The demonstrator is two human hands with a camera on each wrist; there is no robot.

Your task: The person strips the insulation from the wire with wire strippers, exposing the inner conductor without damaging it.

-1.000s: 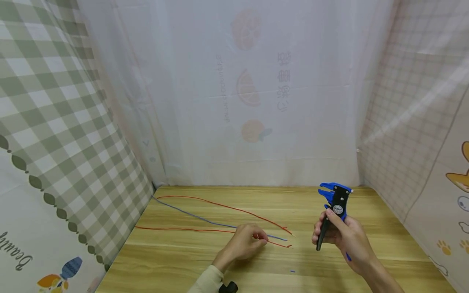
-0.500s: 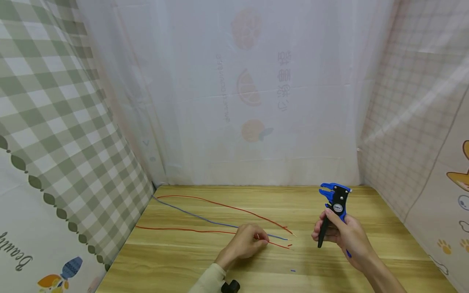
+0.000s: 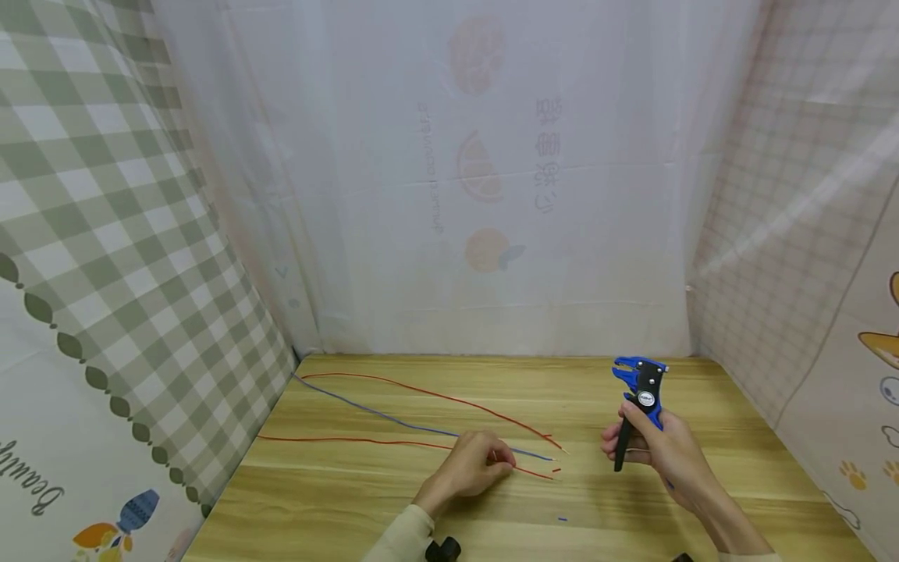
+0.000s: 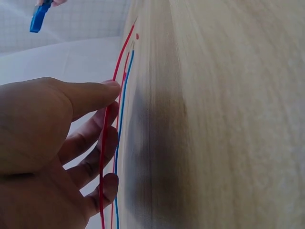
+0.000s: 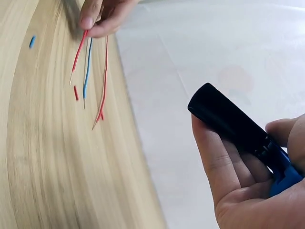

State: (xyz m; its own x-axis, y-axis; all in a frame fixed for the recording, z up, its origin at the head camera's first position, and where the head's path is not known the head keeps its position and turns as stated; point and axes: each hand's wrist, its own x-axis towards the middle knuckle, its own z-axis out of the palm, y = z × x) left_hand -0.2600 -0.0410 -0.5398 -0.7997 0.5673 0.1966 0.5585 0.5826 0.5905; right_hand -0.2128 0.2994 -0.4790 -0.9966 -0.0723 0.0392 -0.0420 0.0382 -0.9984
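Note:
Thumb and index finger of my left hand pinch the nearer red wire a short way behind its bare copper end. A blue wire and a second red wire lie just beyond that hand, both with bared tips pointing right. Upright over the right side of the table, a blue and black wire stripper is held in my right hand. Its blue head points up, away from the wires. The right wrist view shows its black handle lying across the fingers.
A short red insulation scrap lies by the held wire's tip, and another rests against the farther red wire's end. Nearer the front is a blue scrap. White and checked sheets enclose the wooden table at the back and sides.
The held red wire's end has shifted slightly and now sits apart from the red scrap, its bare tip showing. The wire stripper has sunk a little and turned more upright.

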